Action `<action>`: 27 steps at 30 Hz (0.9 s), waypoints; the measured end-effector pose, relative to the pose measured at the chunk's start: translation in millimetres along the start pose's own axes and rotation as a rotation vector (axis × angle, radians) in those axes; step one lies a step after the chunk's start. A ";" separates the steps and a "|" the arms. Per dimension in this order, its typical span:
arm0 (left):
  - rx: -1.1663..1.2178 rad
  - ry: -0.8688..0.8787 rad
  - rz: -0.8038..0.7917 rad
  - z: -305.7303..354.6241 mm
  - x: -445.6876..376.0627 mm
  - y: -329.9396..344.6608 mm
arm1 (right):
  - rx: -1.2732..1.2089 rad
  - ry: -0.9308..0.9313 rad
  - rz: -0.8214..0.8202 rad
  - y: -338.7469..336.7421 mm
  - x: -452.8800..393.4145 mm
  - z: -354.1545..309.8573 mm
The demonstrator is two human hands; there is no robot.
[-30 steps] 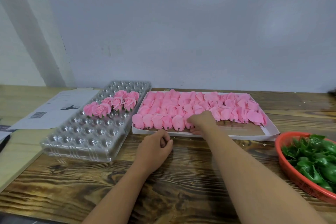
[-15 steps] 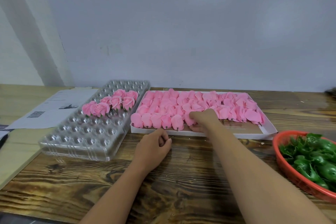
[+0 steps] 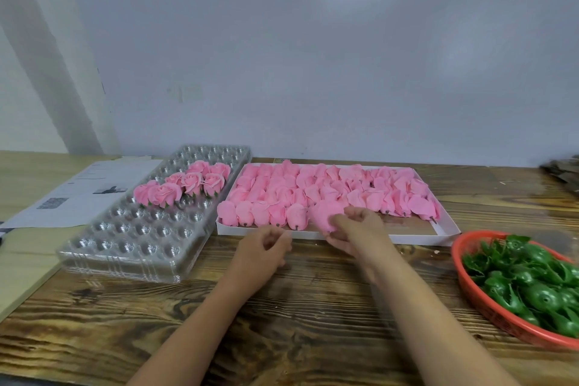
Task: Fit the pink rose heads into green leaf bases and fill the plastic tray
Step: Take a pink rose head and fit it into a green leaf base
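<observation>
— Lifting one pink rose head (image 3: pixel 326 216) off the front row of the white box (image 3: pixel 448 232), that is the step we are in: our right hand (image 3: pixel 357 230) pinches it between thumb and fingers, just over the box's near edge

— And our left hand (image 3: pixel 263 249)?

— It hovers over the table (image 3: pixel 297 307) beside the box, fingers loosely curled, holding nothing that we can see

— So what does the next move call for?

— A green leaf base (image 3: pixel 539 296). They lie heaped in the red basket (image 3: pixel 470 276) at far right, well apart from both hands, so we judge one hand must cross over while the other keeps the bloom uncrushed

— Then the seating?

— Into the plastic tray (image 3: pixel 138 247) at left, where a small cluster of finished roses (image 3: pixel 185 185) fills part of the far end; most cups are bare, so we are early on

— Anything in the way?

— Printed papers (image 3: pixel 78 194) lie beyond the tray, clear of our path. The soft petals are the likelier trouble
</observation>
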State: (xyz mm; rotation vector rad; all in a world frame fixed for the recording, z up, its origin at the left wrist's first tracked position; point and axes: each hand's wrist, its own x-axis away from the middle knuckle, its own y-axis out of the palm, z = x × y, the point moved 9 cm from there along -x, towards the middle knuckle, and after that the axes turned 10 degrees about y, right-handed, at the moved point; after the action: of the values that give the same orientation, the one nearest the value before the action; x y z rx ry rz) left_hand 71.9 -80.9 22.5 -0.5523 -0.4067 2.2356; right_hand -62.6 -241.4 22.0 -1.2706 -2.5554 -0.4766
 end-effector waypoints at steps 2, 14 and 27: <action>0.166 -0.080 -0.092 8.6 1.1 21.2 | -0.014 -0.064 0.003 0.9 11.0 4.9; 0.547 -0.021 -0.197 52.9 -2.4 73.1 | 0.219 -0.482 -0.128 12.8 56.0 -2.8; 0.824 -0.167 0.040 39.3 7.1 71.5 | 0.402 -0.600 0.020 17.5 65.9 5.0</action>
State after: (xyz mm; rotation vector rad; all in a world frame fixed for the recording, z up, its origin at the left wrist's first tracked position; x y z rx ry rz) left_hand 3.4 -125.9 22.0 0.0658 0.4480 2.2431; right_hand -87.8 -181.8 44.2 -1.4318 -2.8772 0.4836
